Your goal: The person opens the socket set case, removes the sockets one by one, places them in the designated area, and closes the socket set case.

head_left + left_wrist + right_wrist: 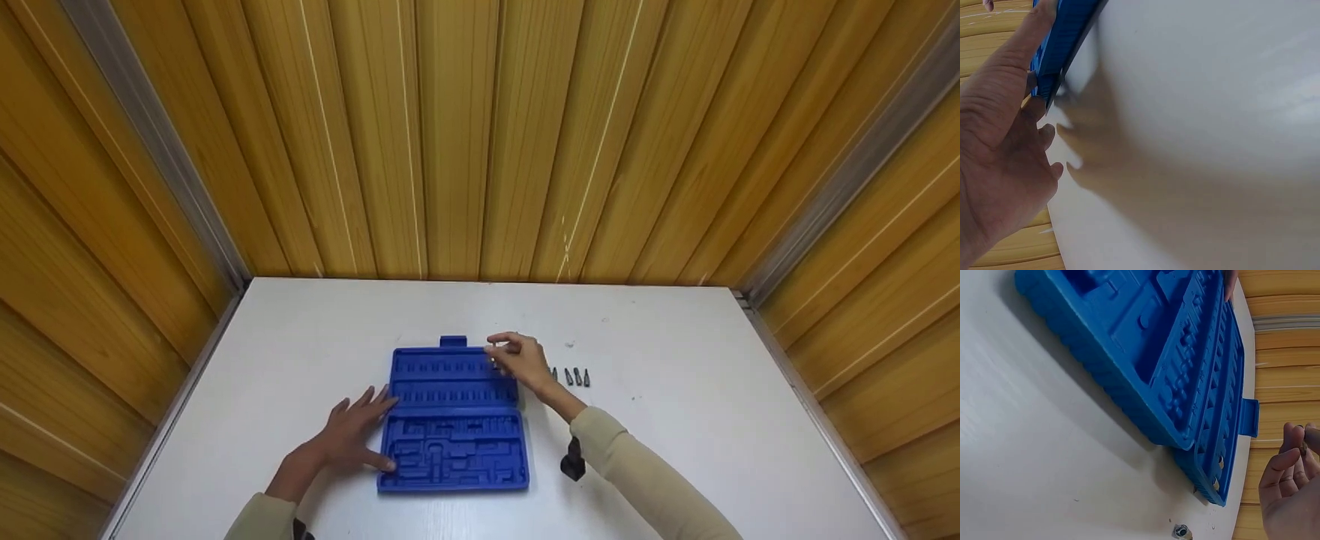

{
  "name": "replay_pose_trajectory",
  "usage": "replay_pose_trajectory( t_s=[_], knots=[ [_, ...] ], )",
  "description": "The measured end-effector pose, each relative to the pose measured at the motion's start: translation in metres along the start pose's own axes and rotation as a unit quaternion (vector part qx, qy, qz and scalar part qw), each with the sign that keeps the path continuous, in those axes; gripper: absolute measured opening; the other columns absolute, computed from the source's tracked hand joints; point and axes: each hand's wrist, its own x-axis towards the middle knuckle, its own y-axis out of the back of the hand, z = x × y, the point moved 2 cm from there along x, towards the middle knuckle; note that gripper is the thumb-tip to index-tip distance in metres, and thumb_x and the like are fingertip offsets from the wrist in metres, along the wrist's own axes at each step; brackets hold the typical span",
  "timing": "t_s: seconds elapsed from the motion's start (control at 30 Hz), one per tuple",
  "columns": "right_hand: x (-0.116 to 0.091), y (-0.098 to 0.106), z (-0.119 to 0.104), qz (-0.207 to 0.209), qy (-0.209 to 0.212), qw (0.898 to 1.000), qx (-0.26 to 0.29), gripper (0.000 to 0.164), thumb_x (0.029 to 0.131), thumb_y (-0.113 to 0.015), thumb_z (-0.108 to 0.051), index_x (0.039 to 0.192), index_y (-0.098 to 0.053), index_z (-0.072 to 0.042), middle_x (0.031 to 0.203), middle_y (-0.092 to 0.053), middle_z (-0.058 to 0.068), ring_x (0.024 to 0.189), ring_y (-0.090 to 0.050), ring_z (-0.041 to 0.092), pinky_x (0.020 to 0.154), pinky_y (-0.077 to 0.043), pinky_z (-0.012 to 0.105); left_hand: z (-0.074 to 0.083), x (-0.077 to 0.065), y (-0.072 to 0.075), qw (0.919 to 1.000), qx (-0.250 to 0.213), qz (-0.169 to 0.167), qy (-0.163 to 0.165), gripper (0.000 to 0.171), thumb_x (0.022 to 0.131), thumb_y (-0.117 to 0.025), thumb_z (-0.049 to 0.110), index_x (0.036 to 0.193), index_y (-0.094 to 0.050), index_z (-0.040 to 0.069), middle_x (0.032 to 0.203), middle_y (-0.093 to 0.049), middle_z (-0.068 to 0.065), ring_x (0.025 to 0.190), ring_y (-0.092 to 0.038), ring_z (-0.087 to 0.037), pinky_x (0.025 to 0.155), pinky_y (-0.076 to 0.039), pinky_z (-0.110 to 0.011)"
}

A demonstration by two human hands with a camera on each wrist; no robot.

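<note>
A blue plastic tool case (454, 410) lies unfolded on the white table, its moulded slots facing up. My left hand (351, 433) rests against the case's left side, fingers spread and thumb on the lower tray's edge. In the left wrist view that thumb lies along the case's blue edge (1067, 48). My right hand (525, 364) is over the upper right corner of the lid half. Between its thumb and fingertips it pinches a small metal bit (1303, 449). Two metal pieces (1221, 462) sit in the lid's end slots in the right wrist view.
Several dark metal bits (577, 376) stand on the table right of the case. One shows its hollow socket end (1182, 531) in the right wrist view. The latch tab (453, 341) sticks out at the lid's far edge. Yellow wood-pattern panels (457, 142) enclose the table.
</note>
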Motion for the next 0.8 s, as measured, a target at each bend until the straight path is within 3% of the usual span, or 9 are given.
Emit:
replay_pose_trajectory(
  t_s=[0.23,0.33,0.53,0.8],
  knots=[
    [-0.001,0.014,0.005,-0.029,-0.017,0.999,-0.028,0.036,0.097,-0.070,-0.019,0.123,-0.068,0.006,0.076,-0.073,0.014,0.055,-0.054,0.007,0.049,-0.040,0.017,0.002,-0.001,0.002,0.9999,-0.016,0.001,-0.003,0.115,0.069,-0.092,0.048,0.158,-0.034,0.003,0.168,-0.019,-0.024,0.156,-0.008,-0.052,0.118,0.001,-0.077],
    [-0.003,0.021,0.010,-0.035,-0.030,0.998,-0.040,0.036,0.099,-0.069,-0.020,0.124,-0.068,0.006,0.079,-0.073,0.015,0.056,-0.053,0.006,0.048,-0.038,0.016,0.002,-0.002,0.002,0.9999,-0.014,0.002,-0.005,0.115,0.069,-0.092,0.047,0.158,-0.034,0.003,0.168,-0.020,-0.024,0.155,-0.008,-0.053,0.118,0.000,-0.077],
    [-0.005,0.036,0.020,-0.063,-0.046,0.996,-0.033,0.038,0.100,-0.067,-0.018,0.128,-0.064,0.007,0.091,-0.076,0.022,0.060,-0.059,0.010,0.050,-0.042,0.019,0.002,-0.003,0.002,0.9999,-0.008,0.002,-0.011,0.114,0.070,-0.092,0.048,0.158,-0.034,0.003,0.168,-0.021,-0.025,0.155,-0.009,-0.054,0.117,-0.002,-0.079],
    [-0.011,0.049,0.025,-0.122,-0.071,0.990,-0.019,0.053,0.096,-0.071,-0.015,0.141,-0.054,0.007,0.091,-0.072,0.005,0.069,-0.062,0.009,0.064,-0.053,0.027,0.002,-0.002,0.002,0.9999,-0.003,-0.002,-0.010,0.115,0.069,-0.092,0.047,0.158,-0.033,0.003,0.168,-0.020,-0.025,0.155,-0.009,-0.054,0.117,-0.003,-0.079]
  ],
)
